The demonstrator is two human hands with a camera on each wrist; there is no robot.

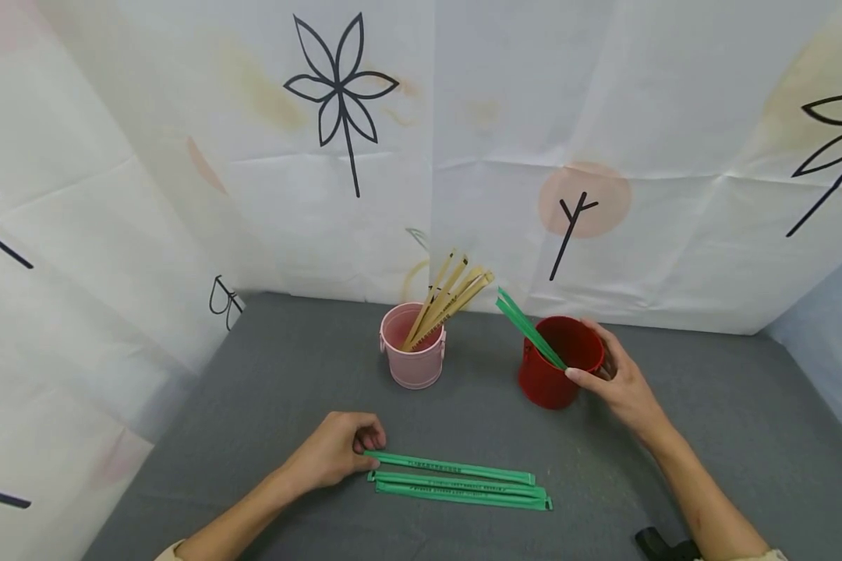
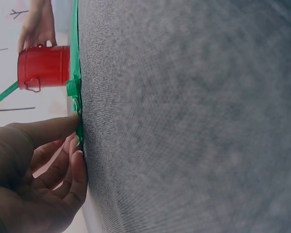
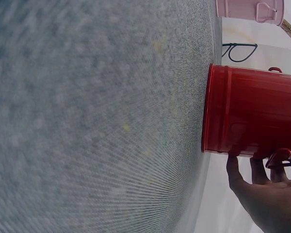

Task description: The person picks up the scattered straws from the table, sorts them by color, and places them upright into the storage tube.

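On the gray counter [image 1: 274, 374], we see a left hand [image 1: 333, 450] at left, thumb and fingers pinching the near end of one green stick [image 1: 456, 467]; more green sticks [image 1: 463, 496] lie just beside it. Behind them we find a pink bucket [image 1: 415, 370], yellow sticks [image 1: 449, 309] leaning from its mouth. Farther right, a red bucket [image 1: 547, 387] stands upright, holding slanted green packets [image 1: 529, 330], as we watch a right hand [image 1: 624, 389] grip its side, fingers curled.
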